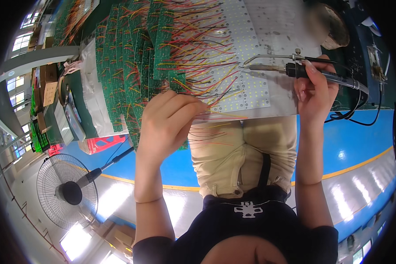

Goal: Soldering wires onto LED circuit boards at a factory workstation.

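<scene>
A blue floor (352, 141) edged with a yellow line runs behind the worker here, with a black fan (71, 192) standing on the left and a red crate (103, 144) near it. Seen from the head, looking down, the green bench (376, 103) carries a white sheet (281, 31), and on it to the left lie overlapping rows of green boards (130, 75). Red, yellow and dark wires (207, 66) fan out from them to the right, over white panels (255, 94) covered in small pale squares.

The left hand (169, 121) rests over the boards at their near end, its fingers curled in and the tips right at the wires; those tips are hard to make out, so I cannot tell whether they have hold of one. The right hand (316, 86) has its thumb and fingers closed around the soldering iron (297, 70), which points left, its tip near the wire ends above the panels. A thin metal tube (273, 56) runs along the iron's far side. Beyond that hand sits a round tub (339, 35), partly blurred.
</scene>
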